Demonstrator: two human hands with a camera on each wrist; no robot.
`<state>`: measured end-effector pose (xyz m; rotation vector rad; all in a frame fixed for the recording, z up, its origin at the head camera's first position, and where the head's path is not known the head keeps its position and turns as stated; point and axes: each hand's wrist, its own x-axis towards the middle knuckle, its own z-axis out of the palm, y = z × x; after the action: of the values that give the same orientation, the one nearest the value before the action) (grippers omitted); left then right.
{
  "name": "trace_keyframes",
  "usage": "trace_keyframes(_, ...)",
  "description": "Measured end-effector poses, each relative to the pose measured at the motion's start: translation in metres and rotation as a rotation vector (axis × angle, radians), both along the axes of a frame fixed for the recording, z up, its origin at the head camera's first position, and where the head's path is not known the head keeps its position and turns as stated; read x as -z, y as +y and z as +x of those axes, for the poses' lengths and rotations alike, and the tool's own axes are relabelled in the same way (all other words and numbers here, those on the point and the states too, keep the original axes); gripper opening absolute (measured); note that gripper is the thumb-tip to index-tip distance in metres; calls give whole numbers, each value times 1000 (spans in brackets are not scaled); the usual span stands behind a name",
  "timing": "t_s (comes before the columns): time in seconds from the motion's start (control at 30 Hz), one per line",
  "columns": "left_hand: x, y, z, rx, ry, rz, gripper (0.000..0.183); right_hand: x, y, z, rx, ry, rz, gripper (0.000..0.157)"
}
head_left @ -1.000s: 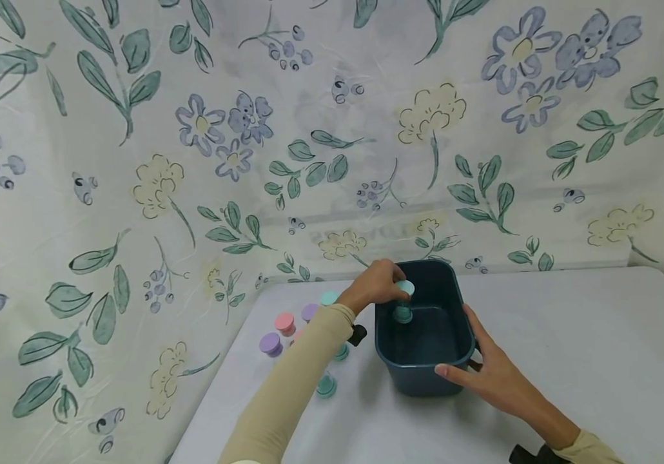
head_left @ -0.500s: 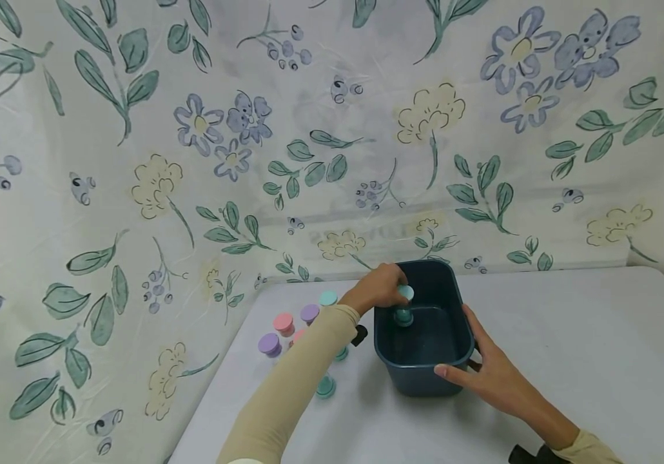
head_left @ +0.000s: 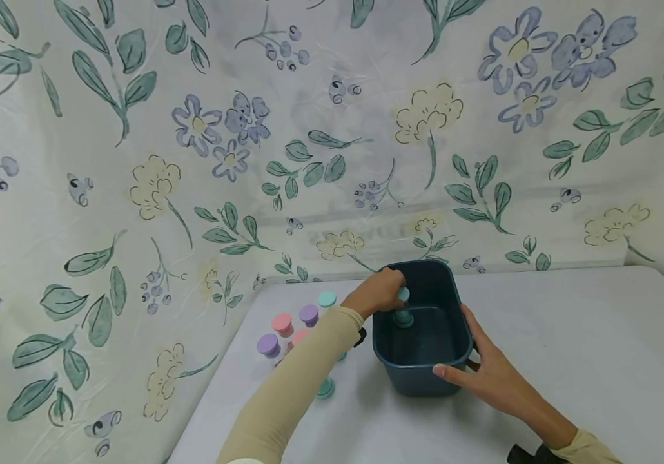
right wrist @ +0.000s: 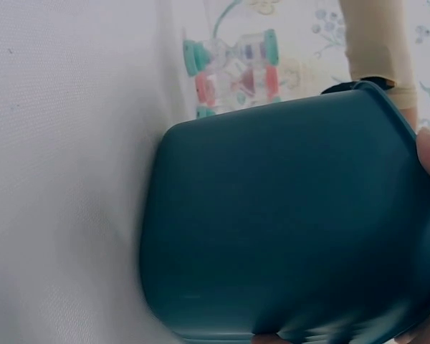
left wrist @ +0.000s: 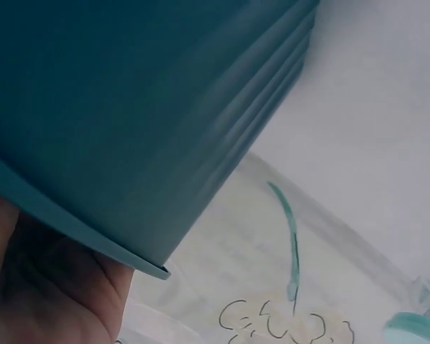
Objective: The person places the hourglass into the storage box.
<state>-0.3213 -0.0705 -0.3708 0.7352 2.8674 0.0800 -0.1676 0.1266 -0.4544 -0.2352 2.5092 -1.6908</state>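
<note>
A dark teal plastic bin (head_left: pixel 425 377) stands on the white table. My left hand (head_left: pixel 380 291) reaches over its left rim and grips a sand timer with teal caps (head_left: pixel 404 318), upright inside the bin near the left wall. Whether that timer touches the bin floor I cannot tell. At the bin's right side my right hand (head_left: pixel 497 374) holds the wall, thumb on the near rim corner and fingers along the outside. In the left wrist view the bin wall (left wrist: pixel 143 129) hides the fingers and the timer; part of the palm (left wrist: pixel 57 294) shows under the rim.
Left of the bin stand several more sand timers, among them a purple-capped one (head_left: pixel 269 346), a pink-capped one (head_left: pixel 282 324) and a teal-capped one (head_left: pixel 325 387). My left sleeve (head_left: pixel 291 380) covers some. A flower-patterned cloth (head_left: pixel 285 129) hangs behind the table (head_left: pixel 570 335).
My left hand has sunk slightly deeper into the bin with the sand timer, wrist shifting a little right. The right hand keeps its hold on the bin.
</note>
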Motion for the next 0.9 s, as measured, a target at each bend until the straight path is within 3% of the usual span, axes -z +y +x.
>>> trace_keyframes(0.17,-2,-2,3,5,-17,23,26,0,-1,0,-1,3,-1,119)
trace_keyframes(0.37,-14,-10,2,23,-42,77,45,1,0,0,-6,15,-15,118)
trace_keyframes(0.6,-32,-31,3,34,-61,263,47,-2,1,1,1,11,13,119)
trace_keyframes(0.73,-38,-47,10,30,-26,349,46,-2,0,2,1,14,14,119)
trace_keyframes(0.9,-42,-64,23,-25,16,440,45,-2,0,3,5,27,14,119)
